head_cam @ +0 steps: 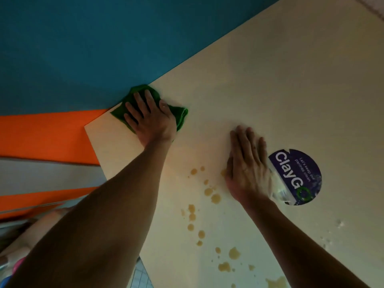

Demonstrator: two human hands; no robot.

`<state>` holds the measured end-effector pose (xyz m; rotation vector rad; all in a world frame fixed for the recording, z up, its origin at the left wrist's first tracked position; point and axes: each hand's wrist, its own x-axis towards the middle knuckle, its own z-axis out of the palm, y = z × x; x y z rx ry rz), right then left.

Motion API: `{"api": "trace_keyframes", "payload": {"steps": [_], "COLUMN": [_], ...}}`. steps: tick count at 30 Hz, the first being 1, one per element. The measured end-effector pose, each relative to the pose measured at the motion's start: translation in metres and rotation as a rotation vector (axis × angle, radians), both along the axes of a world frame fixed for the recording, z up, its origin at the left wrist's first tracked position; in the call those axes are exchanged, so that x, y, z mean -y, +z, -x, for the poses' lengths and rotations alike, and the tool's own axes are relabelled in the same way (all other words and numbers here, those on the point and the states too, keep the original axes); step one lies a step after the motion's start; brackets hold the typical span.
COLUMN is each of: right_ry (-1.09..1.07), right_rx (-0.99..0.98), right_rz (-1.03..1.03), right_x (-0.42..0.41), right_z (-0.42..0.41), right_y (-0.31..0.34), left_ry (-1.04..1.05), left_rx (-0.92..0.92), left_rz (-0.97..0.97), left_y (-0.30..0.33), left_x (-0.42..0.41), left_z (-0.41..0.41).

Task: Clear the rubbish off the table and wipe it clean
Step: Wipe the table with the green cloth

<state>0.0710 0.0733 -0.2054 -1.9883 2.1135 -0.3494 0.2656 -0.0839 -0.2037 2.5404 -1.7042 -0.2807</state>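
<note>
Wiping is the step we're on, by the look of it; no rubbish shows on the bench [270, 84]. Our left hand [151, 119] presses the green cloth [180, 116] flat at the far left corner, fingers spread over it, so that grip is a palm-down press and not a pinch. Our right hand [247, 163] lies flat and open on the bare top, holding nothing, just beside the round purple sticker [299, 177]. The brownish spill drops [212, 194] sit nearer us, between our arms, untouched so far. Next move, we reckon: drag the cloth back through those drops, keeping firm pressure so they don't smear.
</note>
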Motion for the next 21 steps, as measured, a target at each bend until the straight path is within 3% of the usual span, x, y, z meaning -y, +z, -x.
{"api": "trace_keyframes", "payload": {"steps": [3, 9, 13, 16, 21], "right_ry": [-0.012, -0.03, -0.028, -0.018, -0.031], "right_rx": [0.017, 0.033, 0.042, 0.033, 0.05], "right_rz": [0.017, 0.056, 0.059, 0.031, 0.035], "right_x": [0.001, 0.002, 0.002, 0.002, 0.002], "right_z": [-0.001, -0.001, 0.001, 0.002, 0.0], "right_y": [0.0, 0.001, 0.0, 0.001, 0.003], "left_ry": [-0.061, -0.536, -0.807, -0.716, -0.251], "left_rx": [0.01, 0.024, 0.03, 0.03, 0.025], "left_rz": [-0.002, 0.016, 0.016, 0.003, 0.031], "left_y": [0.001, 0.005, 0.006, 0.007, 0.004], "left_x": [0.017, 0.005, -0.008, -0.019, -0.069], "left_z": [0.028, 0.075, 0.041, -0.008, -0.08]}}
